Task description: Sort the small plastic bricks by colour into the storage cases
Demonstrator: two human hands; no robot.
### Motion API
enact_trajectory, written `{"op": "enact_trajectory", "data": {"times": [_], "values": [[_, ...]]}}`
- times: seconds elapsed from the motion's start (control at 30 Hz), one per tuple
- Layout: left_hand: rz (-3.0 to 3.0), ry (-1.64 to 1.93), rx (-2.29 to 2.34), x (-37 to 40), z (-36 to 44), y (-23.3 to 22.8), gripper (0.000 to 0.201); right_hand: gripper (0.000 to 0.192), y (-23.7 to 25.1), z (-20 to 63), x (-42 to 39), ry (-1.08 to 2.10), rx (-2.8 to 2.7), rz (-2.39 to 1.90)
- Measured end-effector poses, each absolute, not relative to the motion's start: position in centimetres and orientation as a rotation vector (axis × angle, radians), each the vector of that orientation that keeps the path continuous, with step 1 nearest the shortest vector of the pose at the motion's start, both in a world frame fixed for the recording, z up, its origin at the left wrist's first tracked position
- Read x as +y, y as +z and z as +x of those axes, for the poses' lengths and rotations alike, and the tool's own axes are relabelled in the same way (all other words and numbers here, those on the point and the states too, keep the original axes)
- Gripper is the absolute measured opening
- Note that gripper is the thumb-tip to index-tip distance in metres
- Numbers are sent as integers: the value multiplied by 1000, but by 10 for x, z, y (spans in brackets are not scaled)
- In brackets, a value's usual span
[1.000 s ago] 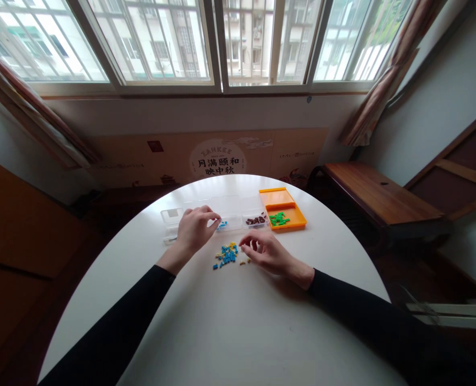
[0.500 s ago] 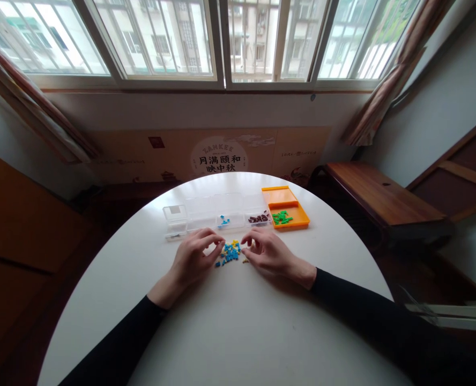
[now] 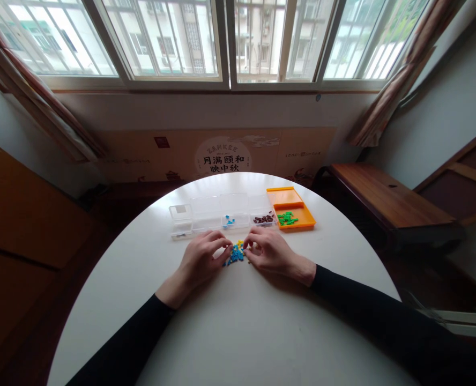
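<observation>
A small pile of blue and yellow toy bricks (image 3: 236, 253) lies on the white table between my hands. My left hand (image 3: 204, 255) is at the pile's left side, thumb and fingertips curled together in a pinch at its edge. From the right, my right hand (image 3: 269, 250) reaches in with thumb and forefinger pinched at the opposite edge. Whatever either pinch may hold is too small to make out. Just behind, a clear plastic compartment box (image 3: 206, 222) has a few blue bricks (image 3: 229, 221) in one section and dark brown bricks (image 3: 263, 219) in another.
An orange box (image 3: 309, 221) with its lid folded back holds green bricks (image 3: 287, 219), right of the clear box. The round white table (image 3: 238, 332) stands before a wall and windows. A wooden bench (image 3: 386, 195) is beyond its right side.
My hands have come closer together around the pile, the left one shifting right. The pile looks more compact. The whole view has moved slightly, so things appear further right.
</observation>
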State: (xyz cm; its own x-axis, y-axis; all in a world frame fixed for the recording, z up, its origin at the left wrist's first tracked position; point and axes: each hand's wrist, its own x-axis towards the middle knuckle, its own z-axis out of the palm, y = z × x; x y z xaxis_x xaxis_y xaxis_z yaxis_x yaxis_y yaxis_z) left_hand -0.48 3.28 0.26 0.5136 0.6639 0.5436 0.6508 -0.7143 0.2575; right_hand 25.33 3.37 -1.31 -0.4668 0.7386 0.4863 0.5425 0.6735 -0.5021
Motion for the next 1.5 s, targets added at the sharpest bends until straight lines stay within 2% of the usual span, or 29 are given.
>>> {"op": "enact_trajectory", "data": {"times": [0.4, 0.97, 1.2, 1.5], "values": [[2787, 1001, 1122, 29, 0, 2, 11, 8, -16, 258, 33, 486, -2123, -922], [2880, 1214, 1020, 29, 10, -1, 4, 21, -13, 257, 34, 584, -2119, -860], [2643, 1262, 1066, 29, 11, -3, 4, 3, -14, 258, 32, 584, -2098, -821], [2630, 1198, 1049, 30, 11, -4, 9, 7, -13, 257, 31, 499, -2085, -827]]}}
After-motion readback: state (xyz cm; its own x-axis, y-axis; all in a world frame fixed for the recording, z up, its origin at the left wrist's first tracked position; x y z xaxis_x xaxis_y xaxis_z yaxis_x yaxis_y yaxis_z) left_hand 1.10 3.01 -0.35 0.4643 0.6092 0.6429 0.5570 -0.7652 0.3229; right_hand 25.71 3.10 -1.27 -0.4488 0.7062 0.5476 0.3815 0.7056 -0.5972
